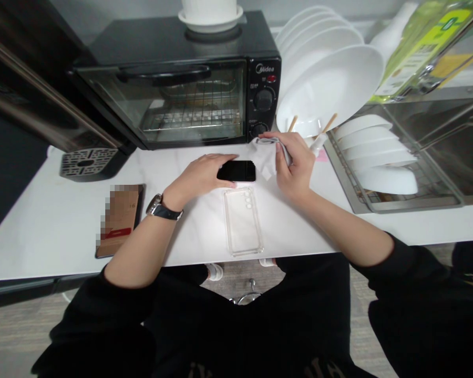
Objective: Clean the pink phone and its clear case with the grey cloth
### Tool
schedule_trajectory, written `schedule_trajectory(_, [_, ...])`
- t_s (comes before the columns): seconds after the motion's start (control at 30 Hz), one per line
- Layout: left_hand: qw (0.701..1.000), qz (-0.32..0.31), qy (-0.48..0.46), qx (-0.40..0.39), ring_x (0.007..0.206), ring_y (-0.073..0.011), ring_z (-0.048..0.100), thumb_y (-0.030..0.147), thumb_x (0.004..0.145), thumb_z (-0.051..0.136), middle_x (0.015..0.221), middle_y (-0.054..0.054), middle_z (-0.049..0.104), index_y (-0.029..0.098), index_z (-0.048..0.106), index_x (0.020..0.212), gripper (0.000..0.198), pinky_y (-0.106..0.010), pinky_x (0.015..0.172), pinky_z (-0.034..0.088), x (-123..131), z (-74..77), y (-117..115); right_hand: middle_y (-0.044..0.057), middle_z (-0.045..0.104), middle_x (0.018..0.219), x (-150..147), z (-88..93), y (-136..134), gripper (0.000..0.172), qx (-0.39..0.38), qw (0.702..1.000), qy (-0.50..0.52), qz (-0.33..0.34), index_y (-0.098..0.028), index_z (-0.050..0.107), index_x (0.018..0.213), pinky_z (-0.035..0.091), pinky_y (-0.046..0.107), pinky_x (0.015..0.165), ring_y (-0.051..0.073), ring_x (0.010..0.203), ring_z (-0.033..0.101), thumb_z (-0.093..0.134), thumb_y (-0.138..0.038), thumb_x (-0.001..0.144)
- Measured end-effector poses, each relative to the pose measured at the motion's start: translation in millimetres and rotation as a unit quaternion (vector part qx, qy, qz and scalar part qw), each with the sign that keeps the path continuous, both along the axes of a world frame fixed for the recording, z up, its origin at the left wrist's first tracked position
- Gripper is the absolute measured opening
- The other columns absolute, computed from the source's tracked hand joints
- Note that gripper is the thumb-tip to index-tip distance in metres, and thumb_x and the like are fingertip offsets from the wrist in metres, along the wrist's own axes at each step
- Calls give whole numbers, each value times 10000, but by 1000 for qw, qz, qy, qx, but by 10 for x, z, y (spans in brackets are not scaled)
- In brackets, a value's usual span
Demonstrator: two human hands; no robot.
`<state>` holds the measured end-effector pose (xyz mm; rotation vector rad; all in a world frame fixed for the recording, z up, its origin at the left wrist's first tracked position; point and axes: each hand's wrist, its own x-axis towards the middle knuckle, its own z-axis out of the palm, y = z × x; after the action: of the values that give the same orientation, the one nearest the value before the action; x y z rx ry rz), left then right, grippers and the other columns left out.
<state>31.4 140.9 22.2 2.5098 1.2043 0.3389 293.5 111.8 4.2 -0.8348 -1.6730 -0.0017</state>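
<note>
A dark-screened smartphone (237, 171) lies face up on the white counter. My left hand (205, 173), with a watch (163, 209) on its wrist, grips the phone's left end between thumb and fingers. Just to the right of the phone, my right hand (295, 165) is closed on a light grey cloth (265, 153), whose loose end hangs toward the counter by the phone. Nearer to me rests a clear phone case (243, 220), with camera cutouts at its upper right. The phone is outside the case.
A black toaster oven (189, 105) stands behind my hands, bearing a white pot on a saucer (211, 18). White plates (331, 79) lean at the back right, beside a sink (457, 152) with stacked bowls (370, 142). A partly blurred brown item (122, 215) lies left, near a drip tray (89, 163).
</note>
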Motion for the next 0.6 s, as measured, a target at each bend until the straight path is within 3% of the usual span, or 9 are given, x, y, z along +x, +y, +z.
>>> schedule_trajectory(0.17, [999,-17,-29,8,1349,-322,724,472,928,805,1518,-113,731,242,650,1563,693,-447,1170,530,27,46,-6,2,852,1164,-8,-3,-2,347,4,1000,2,8,-331,769,1286,616,437,985,226,1090,775,465,-412,1139])
schedule_trajectory(0.43, [998,0,-37,55,1234,-351,773,477,875,841,1386,-138,798,195,730,1458,657,-454,1090,569,107,32,-45,24,858,1172,-33,30,-47,328,14,1000,-8,22,-294,782,1262,624,434,947,236,1078,794,488,-370,1136])
schedule_trajectory(0.6, [990,14,-137,19,1254,-315,763,415,821,889,1390,-108,799,215,749,1412,639,-434,1114,562,88,32,-34,32,861,1167,-46,45,-73,331,15,999,-11,28,-292,784,1255,635,445,942,245,1074,802,484,-364,1135])
